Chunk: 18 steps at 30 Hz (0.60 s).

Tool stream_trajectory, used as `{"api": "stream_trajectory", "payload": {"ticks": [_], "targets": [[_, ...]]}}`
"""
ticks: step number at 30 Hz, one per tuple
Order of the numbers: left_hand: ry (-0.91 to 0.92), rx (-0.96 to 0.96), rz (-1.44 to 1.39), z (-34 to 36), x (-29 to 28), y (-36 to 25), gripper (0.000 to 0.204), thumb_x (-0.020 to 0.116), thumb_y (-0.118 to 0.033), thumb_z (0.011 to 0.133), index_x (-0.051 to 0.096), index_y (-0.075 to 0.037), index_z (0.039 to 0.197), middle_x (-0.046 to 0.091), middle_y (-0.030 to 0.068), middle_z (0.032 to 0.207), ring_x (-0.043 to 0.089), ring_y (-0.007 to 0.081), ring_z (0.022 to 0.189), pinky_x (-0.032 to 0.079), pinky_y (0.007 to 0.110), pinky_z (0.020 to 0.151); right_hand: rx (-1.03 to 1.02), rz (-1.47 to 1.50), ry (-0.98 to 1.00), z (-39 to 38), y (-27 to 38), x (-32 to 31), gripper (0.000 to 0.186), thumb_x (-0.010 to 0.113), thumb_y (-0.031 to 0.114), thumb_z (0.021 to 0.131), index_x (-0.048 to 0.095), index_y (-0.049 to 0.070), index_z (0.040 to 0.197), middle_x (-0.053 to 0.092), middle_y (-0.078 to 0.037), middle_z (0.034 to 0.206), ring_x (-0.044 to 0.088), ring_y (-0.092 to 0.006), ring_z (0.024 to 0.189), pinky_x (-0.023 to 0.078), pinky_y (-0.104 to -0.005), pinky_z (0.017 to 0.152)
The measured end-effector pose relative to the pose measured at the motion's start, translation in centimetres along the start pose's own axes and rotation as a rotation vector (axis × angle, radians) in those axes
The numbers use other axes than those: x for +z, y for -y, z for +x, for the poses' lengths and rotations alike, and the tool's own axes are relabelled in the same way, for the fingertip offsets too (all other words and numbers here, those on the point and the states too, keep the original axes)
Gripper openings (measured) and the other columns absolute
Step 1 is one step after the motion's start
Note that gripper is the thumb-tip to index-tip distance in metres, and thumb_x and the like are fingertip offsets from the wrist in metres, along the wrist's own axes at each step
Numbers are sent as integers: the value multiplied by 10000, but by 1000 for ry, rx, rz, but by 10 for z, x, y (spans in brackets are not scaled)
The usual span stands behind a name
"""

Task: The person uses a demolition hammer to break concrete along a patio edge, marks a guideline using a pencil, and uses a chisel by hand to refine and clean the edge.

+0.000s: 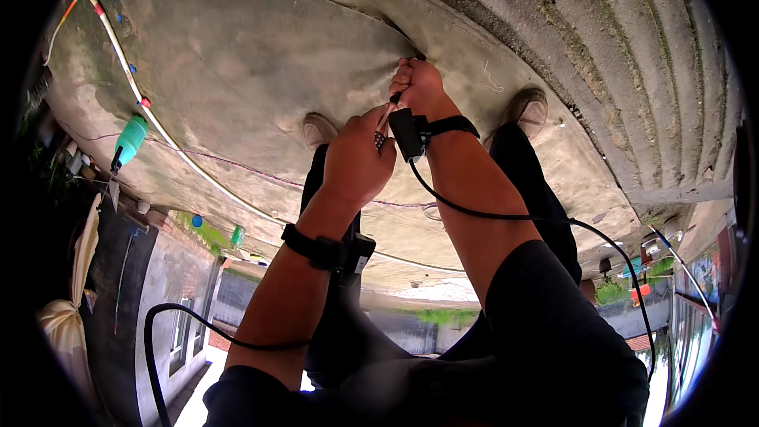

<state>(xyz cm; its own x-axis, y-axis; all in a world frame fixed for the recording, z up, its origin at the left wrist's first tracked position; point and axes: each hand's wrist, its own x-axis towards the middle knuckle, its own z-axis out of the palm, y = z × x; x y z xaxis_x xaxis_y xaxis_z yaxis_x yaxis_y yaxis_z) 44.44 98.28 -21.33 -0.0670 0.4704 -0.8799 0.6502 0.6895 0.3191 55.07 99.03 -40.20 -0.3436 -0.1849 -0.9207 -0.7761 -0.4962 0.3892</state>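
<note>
My left hand (356, 158) is closed around a slim, pale-shafted object (385, 120) with a dark, patterned part near my thumb; its kind I cannot make out. Just beyond it, my right hand (421, 85) is curled into a fist. A short black end (395, 98) shows below the right fingers, against the pale shaft, but what lies inside the fist is hidden. Both hands are close together above a grey-brown ground surface (237, 55), where creases and a dark gap (407, 35) run toward the right fist.
My shoes (319, 130) stand either side of my hands. A long white hose (170, 138) curves across the left, beside a green bottle-shaped thing (130, 138). Ridged, step-like concrete (632, 71) rises at the right. A black cable (506, 214) runs from each wrist box.
</note>
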Motion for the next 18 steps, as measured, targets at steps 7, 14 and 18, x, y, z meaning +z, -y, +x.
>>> {"api": "stream_trajectory", "payload": {"ticks": [7,14,18], "targets": [[185,-492,-780,10,-3,1,339,585,-149,887,621,-73,1215,606,34,867,583,171,679,420,259,524,-3,-20,-4,1,-1,-4,277,377,274,1019,493,104,835,358,55,585,310,-84,477,269,-247,450],[-160,192,129,9,7,0,390,625,-157,878,584,-77,1258,615,131,850,633,308,727,510,386,654,24,-2,-11,5,2,4,270,376,264,1011,493,111,822,349,51,585,297,-88,472,259,-250,456],[34,-258,-406,12,7,-3,386,613,-149,887,581,-37,1255,603,56,860,601,176,685,488,311,561,26,-40,-41,0,-1,-7,260,356,242,1000,489,117,815,361,45,602,300,-90,472,260,-254,447]]}}
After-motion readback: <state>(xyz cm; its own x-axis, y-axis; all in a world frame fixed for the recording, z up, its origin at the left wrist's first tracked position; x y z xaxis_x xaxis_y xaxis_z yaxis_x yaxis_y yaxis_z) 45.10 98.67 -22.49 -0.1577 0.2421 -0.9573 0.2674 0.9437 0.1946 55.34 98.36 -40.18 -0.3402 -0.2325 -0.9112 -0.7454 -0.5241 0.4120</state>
